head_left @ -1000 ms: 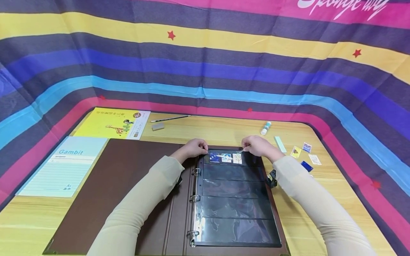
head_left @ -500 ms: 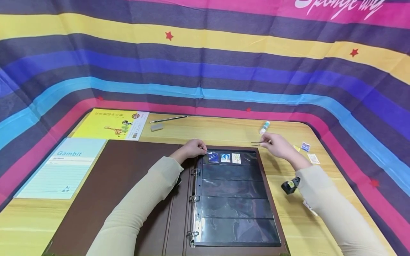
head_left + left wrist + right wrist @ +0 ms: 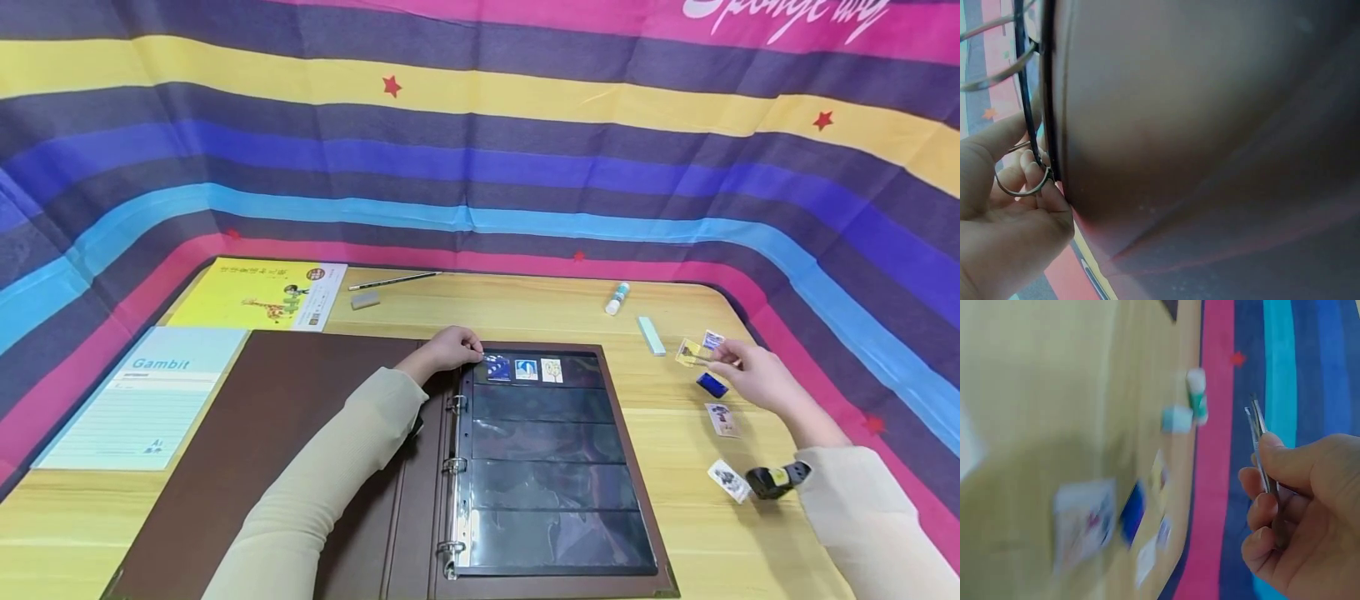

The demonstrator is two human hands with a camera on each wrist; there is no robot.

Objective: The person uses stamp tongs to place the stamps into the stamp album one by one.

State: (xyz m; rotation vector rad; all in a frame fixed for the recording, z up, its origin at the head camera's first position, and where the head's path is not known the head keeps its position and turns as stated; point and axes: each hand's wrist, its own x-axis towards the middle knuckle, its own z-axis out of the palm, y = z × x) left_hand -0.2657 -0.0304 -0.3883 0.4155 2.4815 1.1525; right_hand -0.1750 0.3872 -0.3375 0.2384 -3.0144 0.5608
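Note:
My left hand (image 3: 452, 346) pinches the top left corner of a black stamp page (image 3: 551, 450) by the top ring (image 3: 1022, 181). The page lies in an open brown binder (image 3: 322, 433). Three stamps sit in its top strip: a dark blue stamp (image 3: 498, 368), a blue and white stamp (image 3: 527, 369) and a pale stamp (image 3: 552, 371). My right hand (image 3: 757, 377) holds metal tweezers (image 3: 1260, 440), their tips over a yellow stamp (image 3: 686, 347) right of the binder. A purple-blue stamp (image 3: 712, 338) lies just behind it. Nearer are a deep blue stamp (image 3: 712, 385) and a pinkish stamp (image 3: 723, 420).
A black-and-white stamp (image 3: 728, 481) lies near the right wrist camera. Behind are a pale green strip (image 3: 651, 336), a glue stick (image 3: 618, 298), a pencil (image 3: 393, 281) and an eraser (image 3: 365, 300). A yellow book (image 3: 255, 292) and a notebook (image 3: 142, 400) lie left.
My right hand has moved from the page's top strip out to the right with the tweezers, over the loose stamps. My left hand stays at the page corner.

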